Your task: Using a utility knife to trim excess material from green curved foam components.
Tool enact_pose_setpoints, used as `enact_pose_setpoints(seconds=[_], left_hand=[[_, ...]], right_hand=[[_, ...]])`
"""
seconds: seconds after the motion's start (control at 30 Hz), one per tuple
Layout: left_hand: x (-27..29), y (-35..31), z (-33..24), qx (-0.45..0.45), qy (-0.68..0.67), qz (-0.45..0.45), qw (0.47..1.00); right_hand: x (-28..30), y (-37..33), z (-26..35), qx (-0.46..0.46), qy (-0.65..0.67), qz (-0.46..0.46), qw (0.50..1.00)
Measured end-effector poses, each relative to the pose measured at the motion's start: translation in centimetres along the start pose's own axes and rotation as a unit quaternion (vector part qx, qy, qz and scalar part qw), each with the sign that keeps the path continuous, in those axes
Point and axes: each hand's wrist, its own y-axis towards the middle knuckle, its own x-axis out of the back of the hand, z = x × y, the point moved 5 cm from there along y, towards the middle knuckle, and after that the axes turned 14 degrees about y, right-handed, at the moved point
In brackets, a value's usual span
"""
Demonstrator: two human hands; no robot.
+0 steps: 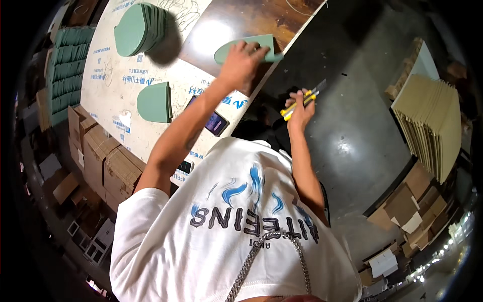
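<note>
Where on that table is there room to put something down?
There's room on the white, blue-printed tabletop between the tall stack of round-ended green pieces and the low green pile, and on the glossy brown wood-grain panel beyond the left hand. It's crowded by the left forearm, which crosses over a dark phone.

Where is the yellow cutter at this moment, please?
In the head view, the yellow cutter is right of centre, held in the right hand, beyond the edge of the table, over the grey floor.
</note>
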Motion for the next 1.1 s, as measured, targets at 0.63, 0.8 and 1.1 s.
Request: enact_pose_setpoints(seconds=[0.63,0.8,1.1], left_hand=[[-9.1,0.1,1.4,0.205,0.014,0.003,0.979],[-9.3,0.1,1.5,0.201,0.003,0.004,0.980],[-9.0,-0.5,1.1,0.189,-0.002,-0.015,0.982]], right_hand=[[-9.4,-2.6,5.0,-0.228,-0.579,0.216,0.752],[-9.0,-2.2,4.2,-0.198,-0.601,0.240,0.736],[-1.7,-0.2,-7.3,-0.303,-0.650,0.263,0.645]])
